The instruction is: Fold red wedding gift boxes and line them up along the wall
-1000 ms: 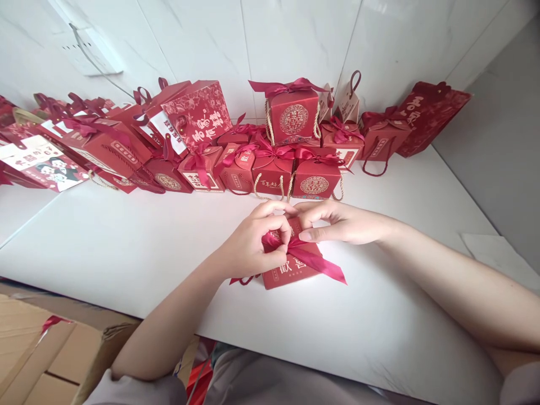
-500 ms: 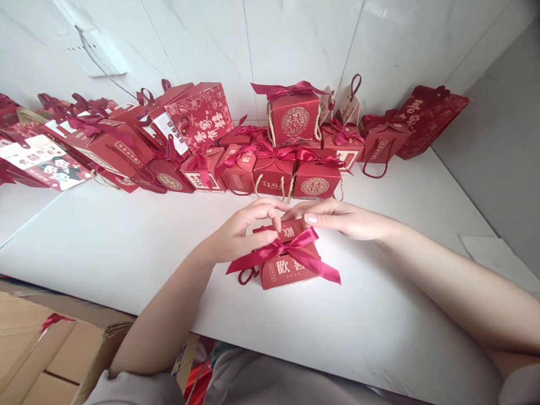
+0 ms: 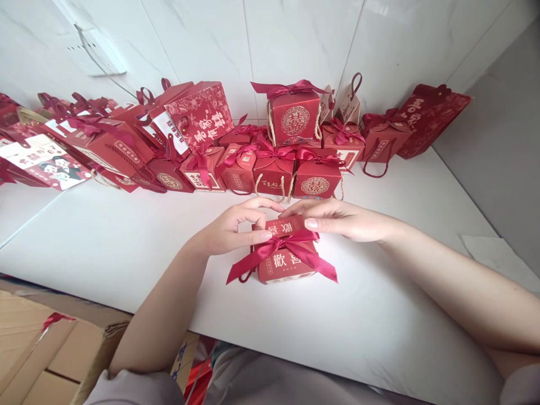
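Note:
A small red gift box (image 3: 283, 271) with white lettering on its sloped top rests on the white table in front of me. A glossy crimson ribbon (image 3: 323, 267) is tied in a bow across it, its tails spreading to both sides. My left hand (image 3: 234, 228) curls round the far left corner, thumb at the ribbon and fingers bent over the top. At the far right corner, my right hand (image 3: 333, 218) has its thumb on the edge and its other fingers reaching behind. A dark red cord handle (image 3: 246, 277) shows at the box's left side.
Behind my hands, several red gift boxes (image 3: 317, 181) with bows line the tiled wall (image 3: 295, 39), one box (image 3: 295, 115) stacked on top. Gift bags (image 3: 202, 115) crowd the left. A red bag (image 3: 434, 121) leans at right. Below the table's left edge is a cardboard carton (image 3: 63, 354).
The gift box has shifted slightly up and left and tips a little, so more of its pale lower front shows. My left thumb has moved left along the ribbon.

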The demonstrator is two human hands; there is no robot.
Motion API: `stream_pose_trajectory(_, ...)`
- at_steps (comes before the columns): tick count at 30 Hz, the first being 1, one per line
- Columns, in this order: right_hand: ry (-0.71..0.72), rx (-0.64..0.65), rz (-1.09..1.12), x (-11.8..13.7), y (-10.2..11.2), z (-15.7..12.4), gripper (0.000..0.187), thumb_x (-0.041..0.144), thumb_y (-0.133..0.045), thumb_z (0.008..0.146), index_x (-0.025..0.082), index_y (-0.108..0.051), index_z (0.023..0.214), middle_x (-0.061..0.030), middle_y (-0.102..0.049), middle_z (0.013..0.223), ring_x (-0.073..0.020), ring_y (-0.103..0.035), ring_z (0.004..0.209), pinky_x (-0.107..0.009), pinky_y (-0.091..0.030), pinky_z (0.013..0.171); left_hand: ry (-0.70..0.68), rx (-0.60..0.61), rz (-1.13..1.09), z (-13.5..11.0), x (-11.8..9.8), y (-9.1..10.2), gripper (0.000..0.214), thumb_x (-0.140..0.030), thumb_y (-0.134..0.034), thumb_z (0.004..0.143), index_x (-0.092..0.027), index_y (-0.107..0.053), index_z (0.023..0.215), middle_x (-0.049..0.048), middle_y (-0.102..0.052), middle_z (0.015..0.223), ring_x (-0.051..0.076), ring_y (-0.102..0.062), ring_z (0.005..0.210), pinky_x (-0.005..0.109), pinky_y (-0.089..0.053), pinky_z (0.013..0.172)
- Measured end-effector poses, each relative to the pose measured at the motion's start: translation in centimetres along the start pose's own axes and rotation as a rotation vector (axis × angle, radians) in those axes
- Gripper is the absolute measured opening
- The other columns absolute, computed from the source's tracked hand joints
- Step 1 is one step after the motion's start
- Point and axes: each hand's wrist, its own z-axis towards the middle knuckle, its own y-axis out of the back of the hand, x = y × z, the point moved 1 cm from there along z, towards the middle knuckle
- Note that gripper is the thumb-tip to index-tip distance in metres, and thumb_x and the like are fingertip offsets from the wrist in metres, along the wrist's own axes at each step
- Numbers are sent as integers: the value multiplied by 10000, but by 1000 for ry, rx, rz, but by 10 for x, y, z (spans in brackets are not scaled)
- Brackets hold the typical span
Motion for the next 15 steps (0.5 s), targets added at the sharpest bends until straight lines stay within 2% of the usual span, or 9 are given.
stream_pose_trajectory(5, -2, -43, -18, 1, 1, -1, 394, 458, -571, 1002, 169, -688, 762, -88, -633, 1283, -242, -572, 1174, -390, -427, 1039, -30, -13, 62, 0, -3, 0, 319, -353, -761, 798, -180, -522, 677, 87, -574, 1387, 306, -504, 1343, 503, -381, 1153)
stream_pose_trajectory(10, -16, -51, -39, -1, 4, -1, 409, 441, -560, 1013, 159, -645, 729, -87, -618, 1295, -228, -574, 1163, -363, -424, 1028, -17, 24, 82, 0, -3, 4, 343, -360, -816, 742, -186, -522, 716, 89, -549, 1420, 308, -464, 1385, 504, -375, 1160)
stream_pose_trajectory(15, -21, -54, -36, -3, 4, 0, 358, 431, -556, 1017, 164, -714, 839, -88, -607, 1335, -238, -551, 1247, -366, -416, 1055, 6, 65, 92, 0, 0, 6, 292, -371, -829, 730, -193, -610, 802, 86, -526, 1454, 311, -431, 1417, 498, -360, 1172)
